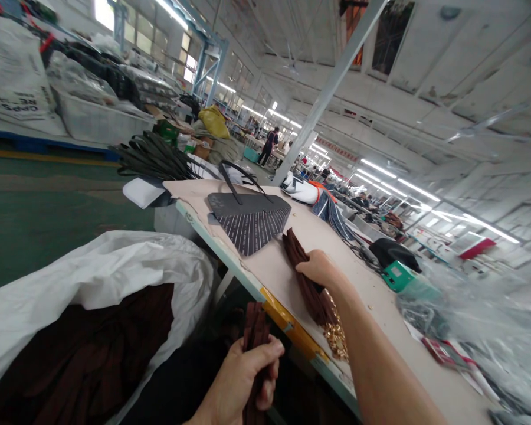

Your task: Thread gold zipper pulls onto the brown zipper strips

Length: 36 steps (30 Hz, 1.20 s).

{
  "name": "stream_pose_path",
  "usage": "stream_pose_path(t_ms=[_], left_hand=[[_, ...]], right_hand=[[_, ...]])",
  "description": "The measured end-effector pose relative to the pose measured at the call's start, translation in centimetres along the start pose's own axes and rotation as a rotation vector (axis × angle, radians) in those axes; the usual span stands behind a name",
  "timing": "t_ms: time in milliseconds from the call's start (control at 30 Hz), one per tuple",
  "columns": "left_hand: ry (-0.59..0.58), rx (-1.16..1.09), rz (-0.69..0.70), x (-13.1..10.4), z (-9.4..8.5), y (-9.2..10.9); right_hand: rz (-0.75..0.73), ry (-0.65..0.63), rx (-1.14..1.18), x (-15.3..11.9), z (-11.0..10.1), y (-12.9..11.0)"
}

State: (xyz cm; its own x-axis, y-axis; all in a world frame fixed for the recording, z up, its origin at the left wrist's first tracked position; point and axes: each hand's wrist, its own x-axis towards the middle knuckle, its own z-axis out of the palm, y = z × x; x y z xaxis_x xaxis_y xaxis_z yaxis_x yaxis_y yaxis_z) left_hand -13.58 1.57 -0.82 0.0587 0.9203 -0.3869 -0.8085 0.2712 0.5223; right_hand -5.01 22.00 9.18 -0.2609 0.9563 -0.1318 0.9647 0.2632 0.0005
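Left hand (259, 366) closed round brown strip bundle (255, 323), beside table (380, 330). Right hand (322, 270) gripping second bundle (307, 292) over table, gold-coloured pieces (335, 335) at near end. Work seemingly partway: both bundles in hand, neither released; plenty of brown material (92, 342) left in white sack (159, 251).

We hold our left hand (253, 369) curled, thumb uppermost, beside the table (367, 274), while our right forearm (374, 354) stretches over it, right hand (321, 268) gripping, palm downward.
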Motion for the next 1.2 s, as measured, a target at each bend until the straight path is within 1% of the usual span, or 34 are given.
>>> stream_pose_path(t_ms=[167,267,400,533,633,733,833,933,1100,1200], left_hand=[[0.026,0.014,-0.008,0.1,0.1,-0.2],[0.027,0.023,-0.002,0.1,0.1,-0.3],[0.024,-0.009,-0.002,0.0,0.1,-0.2],[0.038,-0.052,0.011,0.0,0.1,-0.1],[0.058,-0.065,0.031,0.1,0.0,-0.1],[0.046,-0.082,0.021,0.3,-0.2,-0.1],[0.035,-0.122,0.004,0.5,-0.3,0.1],[0.042,-0.151,0.009,0.5,-0.2,0.3],[0.047,-0.134,0.034,0.3,0.4,0.3],[0.047,-0.135,0.055,0.4,0.8,0.2]], right_hand=[[-0.007,-0.033,0.124,0.1,0.2,1.0],[0.008,-0.039,0.156,0.2,0.6,1.4],[0.023,0.010,0.138,0.4,0.8,1.4],[0.013,0.033,0.133,0.3,0.8,0.8],[0.014,0.049,0.167,0.2,0.4,0.6],[0.041,0.081,0.243,-0.2,-0.4,1.2],[0.064,0.104,0.353,-1.2,-1.4,2.4],[0.069,0.109,0.464,-3.1,-2.5,3.4],[0.044,0.134,0.638,-6.3,-3.9,4.0],[0.015,0.172,0.674,-7.8,-4.4,4.2]])
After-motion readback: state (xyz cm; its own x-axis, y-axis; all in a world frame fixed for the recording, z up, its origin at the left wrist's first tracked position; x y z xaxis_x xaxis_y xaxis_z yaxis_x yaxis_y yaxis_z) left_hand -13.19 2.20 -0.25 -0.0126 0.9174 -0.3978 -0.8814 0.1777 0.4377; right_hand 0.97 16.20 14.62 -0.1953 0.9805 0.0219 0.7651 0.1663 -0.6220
